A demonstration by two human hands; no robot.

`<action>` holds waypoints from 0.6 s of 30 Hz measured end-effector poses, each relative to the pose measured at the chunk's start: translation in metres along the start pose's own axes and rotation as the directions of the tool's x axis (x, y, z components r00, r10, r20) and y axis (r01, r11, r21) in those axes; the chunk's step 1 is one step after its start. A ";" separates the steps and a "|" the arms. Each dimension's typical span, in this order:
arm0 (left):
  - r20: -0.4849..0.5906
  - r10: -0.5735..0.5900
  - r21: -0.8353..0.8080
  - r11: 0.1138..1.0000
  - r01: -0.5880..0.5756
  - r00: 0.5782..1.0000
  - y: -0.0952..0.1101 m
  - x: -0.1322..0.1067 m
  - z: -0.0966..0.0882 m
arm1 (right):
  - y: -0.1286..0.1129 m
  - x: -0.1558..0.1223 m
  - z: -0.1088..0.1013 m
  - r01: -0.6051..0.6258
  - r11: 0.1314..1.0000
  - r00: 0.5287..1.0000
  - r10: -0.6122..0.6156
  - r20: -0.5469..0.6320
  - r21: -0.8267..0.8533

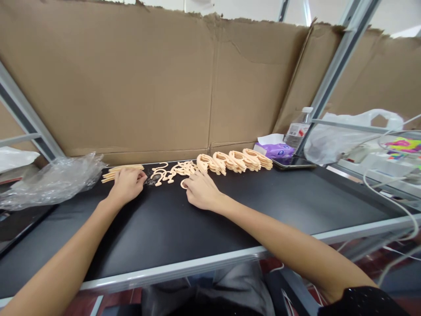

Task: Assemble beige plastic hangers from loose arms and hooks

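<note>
My left hand [126, 184] rests on the black table [204, 228] with its fingers curled, pinching at a small peach plastic piece beside a bundle of thin peach strips [113, 172]. My right hand [200, 191] lies palm down, fingers bent over a small peach ring [183, 184]. Between the hands lies a loose heap of peach hook-shaped parts [171, 171]. To the right of the heap, several stacks of peach ring parts [235, 161] stand in a row.
A cardboard wall [158, 83] backs the table. Crumpled clear plastic [49, 180] lies at the left. At the right are a purple tissue pack [274, 149], a phone [292, 163], a water bottle [297, 128], a white bag [348, 131] and cables [388, 193].
</note>
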State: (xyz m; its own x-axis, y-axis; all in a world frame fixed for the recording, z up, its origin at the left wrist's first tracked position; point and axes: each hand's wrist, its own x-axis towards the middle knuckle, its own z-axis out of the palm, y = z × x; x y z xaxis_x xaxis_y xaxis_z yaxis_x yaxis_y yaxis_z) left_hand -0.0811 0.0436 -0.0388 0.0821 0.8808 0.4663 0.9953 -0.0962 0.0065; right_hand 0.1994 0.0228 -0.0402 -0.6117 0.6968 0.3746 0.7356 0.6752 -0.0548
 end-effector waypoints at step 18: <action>-0.001 0.058 -0.438 0.898 -0.052 0.998 0.017 0.003 -0.013 | -0.001 0.000 -0.003 -0.009 1.000 1.000 0.008 0.026 0.013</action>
State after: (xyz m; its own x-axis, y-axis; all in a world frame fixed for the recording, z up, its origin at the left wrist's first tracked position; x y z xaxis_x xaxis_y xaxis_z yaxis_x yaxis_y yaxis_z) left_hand -0.0642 0.0388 -0.0259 0.1395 0.8734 0.4667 0.8670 -0.3354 0.3685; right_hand 0.1993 0.0213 -0.0372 -0.6128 0.7084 0.3504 0.7370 0.6722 -0.0702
